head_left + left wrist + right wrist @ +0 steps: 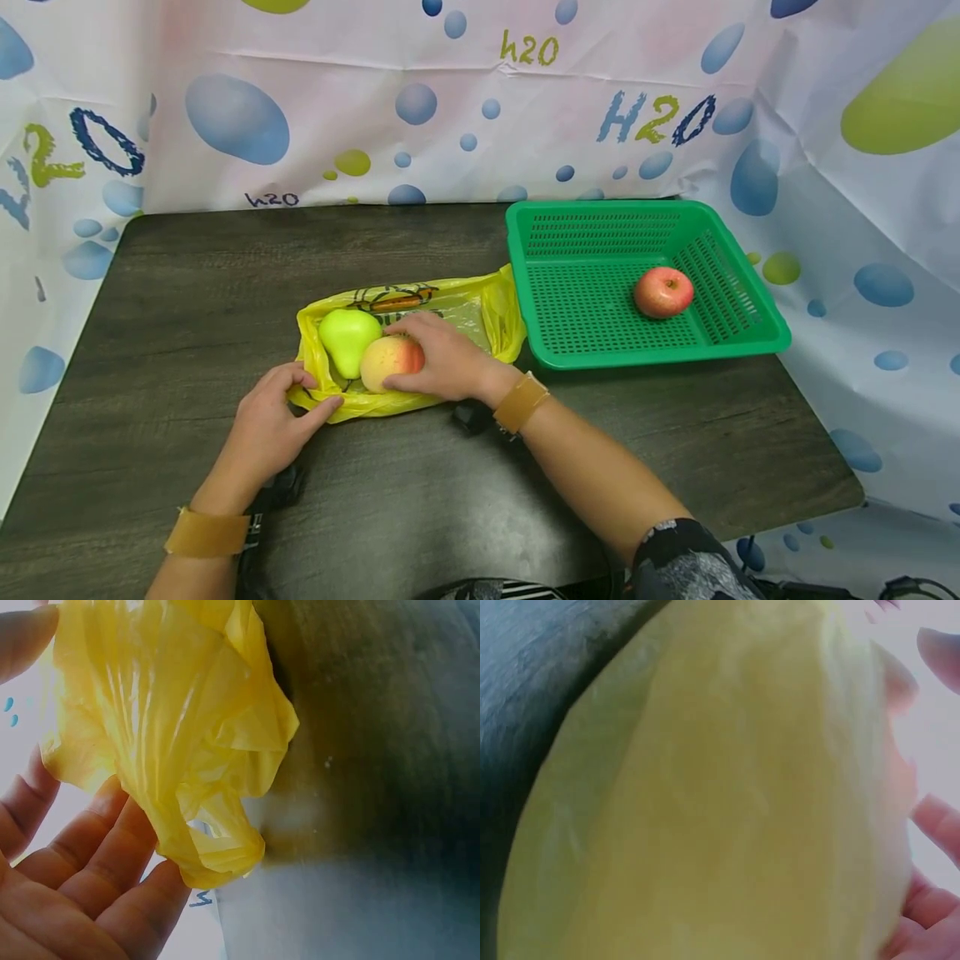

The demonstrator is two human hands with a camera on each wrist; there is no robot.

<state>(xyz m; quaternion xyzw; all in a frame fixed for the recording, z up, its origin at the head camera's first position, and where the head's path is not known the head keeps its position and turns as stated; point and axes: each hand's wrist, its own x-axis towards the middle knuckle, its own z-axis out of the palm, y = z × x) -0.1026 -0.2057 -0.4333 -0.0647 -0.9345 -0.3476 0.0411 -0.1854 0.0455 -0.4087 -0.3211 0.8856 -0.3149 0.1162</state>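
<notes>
Looks down on a dark wood-grain table (pixel 202 292), with a yellow plastic bag (pixel 386 406) lying near its middle, mouth upward and spread wide. Grips a round yellow-and-red fruit (pixel 384 365) in the right hand (pixel 450 358), with fingers curled over its far side and thumb on the near side, within the left half of the bag; cannot tell whether clear of the bottom or resting on it. Includes a light green pear (pixel 348 337) in the bag too, just left of that fruit. Touches the bag's left end with the left hand (pixel 270 421), fingers loosely bent and thumb set well apart from them on the near rim. Sees in the right wrist view mostly pale yellow plastic, with blurred fingertips at the right.

Places a green basket (pixel 585 333) just right of the bag, with a red apple (pixel 663 293) toward the right inside. Wears a tan band (pixel 207 533) on each wrist. Has behind the table a white backdrop (pixel 337 75) patterned with blue and green drops and "H2O" lettering.
</notes>
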